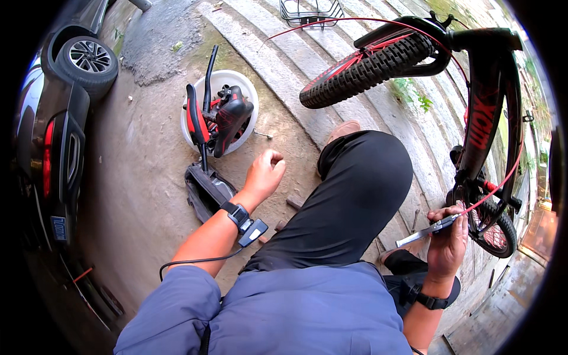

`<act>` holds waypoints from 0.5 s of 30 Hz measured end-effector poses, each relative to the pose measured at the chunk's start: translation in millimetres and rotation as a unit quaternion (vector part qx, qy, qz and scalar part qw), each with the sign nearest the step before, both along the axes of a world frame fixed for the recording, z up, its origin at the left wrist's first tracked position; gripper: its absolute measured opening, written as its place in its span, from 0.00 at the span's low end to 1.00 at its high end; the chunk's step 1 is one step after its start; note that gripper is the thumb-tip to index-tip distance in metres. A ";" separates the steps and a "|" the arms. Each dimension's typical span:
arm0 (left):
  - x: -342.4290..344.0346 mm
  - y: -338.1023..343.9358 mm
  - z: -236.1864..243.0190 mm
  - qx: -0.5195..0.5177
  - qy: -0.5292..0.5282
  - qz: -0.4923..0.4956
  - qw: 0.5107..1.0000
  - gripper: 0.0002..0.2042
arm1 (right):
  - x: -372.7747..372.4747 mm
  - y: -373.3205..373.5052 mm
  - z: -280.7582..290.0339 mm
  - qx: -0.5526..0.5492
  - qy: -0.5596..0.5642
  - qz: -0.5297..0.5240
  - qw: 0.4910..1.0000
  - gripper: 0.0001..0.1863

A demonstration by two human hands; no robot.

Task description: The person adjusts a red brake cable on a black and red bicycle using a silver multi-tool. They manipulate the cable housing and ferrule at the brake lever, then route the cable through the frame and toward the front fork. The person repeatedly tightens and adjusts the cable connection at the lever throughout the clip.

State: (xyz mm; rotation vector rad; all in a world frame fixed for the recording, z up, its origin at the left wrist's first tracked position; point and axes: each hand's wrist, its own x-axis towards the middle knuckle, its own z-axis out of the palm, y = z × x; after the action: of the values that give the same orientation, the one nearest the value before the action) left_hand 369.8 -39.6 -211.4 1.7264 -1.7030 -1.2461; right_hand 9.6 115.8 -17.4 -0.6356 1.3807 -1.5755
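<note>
My right hand (448,245) is closed around a slim silver-grey metal piece (421,234), like a lever or a pair of pliers; its exact kind is unclear. A red cable (496,188) meets its upper end at my fingers and curves up beside the black bicycle frame (482,127). That bicycle stands to my right, its knobby front tyre (367,74) turned across the steps. My left hand (264,174) hangs curled over the ground, in front of my raised knee. Its fingers hide whatever may be in them.
A white basin (251,97) at front left holds a black saddle (232,120) and other bike parts. Against it lies a dark grey bag (207,189). Stone steps (284,83) rise ahead, with a wire basket (311,12) on them. A dark car (50,127) stands at far left.
</note>
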 end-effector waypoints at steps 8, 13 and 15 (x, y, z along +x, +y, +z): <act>49.7 23.2 -48.5 0.068 -0.105 0.002 0.992 0.13 | 9.2 -7.0 -1.0 0.039 -0.002 0.018 0.999 0.13; 66.2 22.9 -50.1 0.116 -0.118 0.028 0.986 0.14 | 14.6 -13.9 0.5 0.045 -0.009 0.019 0.999 0.14; 74.0 24.8 -54.5 0.119 -0.127 0.028 0.984 0.14 | 16.3 -16.6 1.6 0.048 -0.011 0.018 0.999 0.14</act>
State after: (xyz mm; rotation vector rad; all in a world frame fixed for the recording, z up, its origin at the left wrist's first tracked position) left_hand 443.9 -14.8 -265.8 2.1406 -1.6819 -1.2932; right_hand 25.9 99.2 -15.7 -0.5795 1.4116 -1.4732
